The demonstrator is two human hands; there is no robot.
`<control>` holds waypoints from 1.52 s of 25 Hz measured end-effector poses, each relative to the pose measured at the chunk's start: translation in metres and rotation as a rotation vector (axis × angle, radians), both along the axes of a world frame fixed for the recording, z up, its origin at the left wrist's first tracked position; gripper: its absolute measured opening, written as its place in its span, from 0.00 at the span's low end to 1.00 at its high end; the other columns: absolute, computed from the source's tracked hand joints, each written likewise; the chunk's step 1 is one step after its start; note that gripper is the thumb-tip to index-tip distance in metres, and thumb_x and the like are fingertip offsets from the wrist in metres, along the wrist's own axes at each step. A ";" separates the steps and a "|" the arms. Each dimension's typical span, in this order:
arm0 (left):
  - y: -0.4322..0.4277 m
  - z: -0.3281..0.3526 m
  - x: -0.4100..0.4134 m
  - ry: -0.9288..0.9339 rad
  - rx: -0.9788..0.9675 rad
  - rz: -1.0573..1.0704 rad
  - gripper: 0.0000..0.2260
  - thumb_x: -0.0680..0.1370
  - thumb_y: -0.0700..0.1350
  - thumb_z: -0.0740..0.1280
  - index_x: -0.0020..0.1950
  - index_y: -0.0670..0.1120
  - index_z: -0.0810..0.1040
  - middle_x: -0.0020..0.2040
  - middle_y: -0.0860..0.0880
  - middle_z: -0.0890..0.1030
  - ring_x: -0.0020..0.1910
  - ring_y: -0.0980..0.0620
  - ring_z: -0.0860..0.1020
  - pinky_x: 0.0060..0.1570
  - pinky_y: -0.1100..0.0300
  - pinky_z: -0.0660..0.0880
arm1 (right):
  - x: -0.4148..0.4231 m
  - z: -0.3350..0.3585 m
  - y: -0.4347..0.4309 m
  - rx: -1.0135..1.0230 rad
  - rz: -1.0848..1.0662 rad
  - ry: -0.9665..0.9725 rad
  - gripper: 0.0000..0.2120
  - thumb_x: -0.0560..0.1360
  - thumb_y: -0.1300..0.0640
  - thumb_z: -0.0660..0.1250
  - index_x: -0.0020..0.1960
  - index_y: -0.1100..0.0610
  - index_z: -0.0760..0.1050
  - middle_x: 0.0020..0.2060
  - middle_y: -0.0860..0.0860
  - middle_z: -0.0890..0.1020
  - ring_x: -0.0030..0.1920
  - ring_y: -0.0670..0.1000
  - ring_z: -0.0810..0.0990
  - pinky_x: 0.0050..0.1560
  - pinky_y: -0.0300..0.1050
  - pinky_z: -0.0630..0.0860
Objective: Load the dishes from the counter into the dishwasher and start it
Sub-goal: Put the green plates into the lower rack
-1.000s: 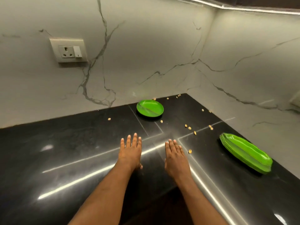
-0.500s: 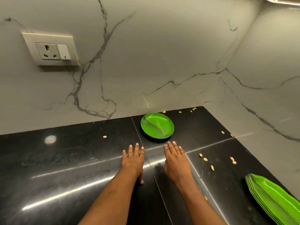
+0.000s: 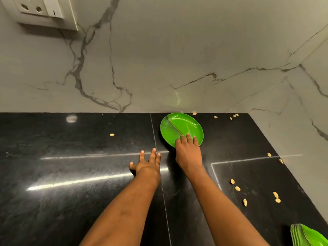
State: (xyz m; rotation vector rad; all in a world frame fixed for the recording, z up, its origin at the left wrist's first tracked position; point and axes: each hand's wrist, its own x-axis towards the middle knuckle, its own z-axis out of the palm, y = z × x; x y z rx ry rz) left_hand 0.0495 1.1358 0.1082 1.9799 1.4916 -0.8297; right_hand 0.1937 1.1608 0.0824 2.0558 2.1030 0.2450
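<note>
A small round green plate [image 3: 179, 126] lies flat on the black counter [image 3: 71, 174] close to the marble back wall. My right hand [image 3: 188, 151] reaches onto its near rim, with straight fingertips touching the plate's surface. My left hand [image 3: 147, 164] lies flat on the counter just left of the plate, fingers spread, holding nothing. A stack of green leaf-shaped plates [image 3: 307, 236] shows at the bottom right corner, partly cut off by the frame edge.
Several pale seeds [image 3: 237, 188] are scattered over the counter on the right and along the back wall; one seed [image 3: 112, 134] lies at the left. A wall socket [image 3: 40, 11] sits at the top left. Marble walls meet in a corner at the right.
The view has moved closer to the back wall. My right hand has gone forward onto the round green plate's near rim. My left hand stays on the counter, now with fingers spread.
</note>
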 end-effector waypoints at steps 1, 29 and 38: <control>0.000 0.000 0.001 -0.003 -0.005 0.003 0.50 0.77 0.40 0.71 0.78 0.48 0.30 0.76 0.51 0.26 0.77 0.38 0.33 0.70 0.32 0.56 | 0.000 -0.001 0.002 0.005 0.006 -0.011 0.12 0.66 0.64 0.70 0.50 0.61 0.79 0.50 0.61 0.82 0.59 0.63 0.79 0.60 0.61 0.73; -0.126 0.003 -0.076 -0.353 0.517 -0.158 0.41 0.81 0.62 0.59 0.80 0.43 0.39 0.80 0.44 0.36 0.79 0.42 0.40 0.78 0.46 0.44 | -0.050 0.053 -0.254 0.516 -0.068 0.016 0.10 0.67 0.64 0.55 0.33 0.52 0.72 0.27 0.51 0.77 0.28 0.53 0.79 0.40 0.49 0.76; -0.232 0.001 -0.154 -0.400 0.529 -0.384 0.40 0.81 0.63 0.55 0.80 0.41 0.39 0.80 0.41 0.37 0.79 0.41 0.39 0.77 0.44 0.41 | -0.162 0.036 -0.388 0.567 -0.285 0.040 0.11 0.67 0.64 0.55 0.33 0.55 0.74 0.33 0.55 0.81 0.36 0.55 0.83 0.29 0.46 0.77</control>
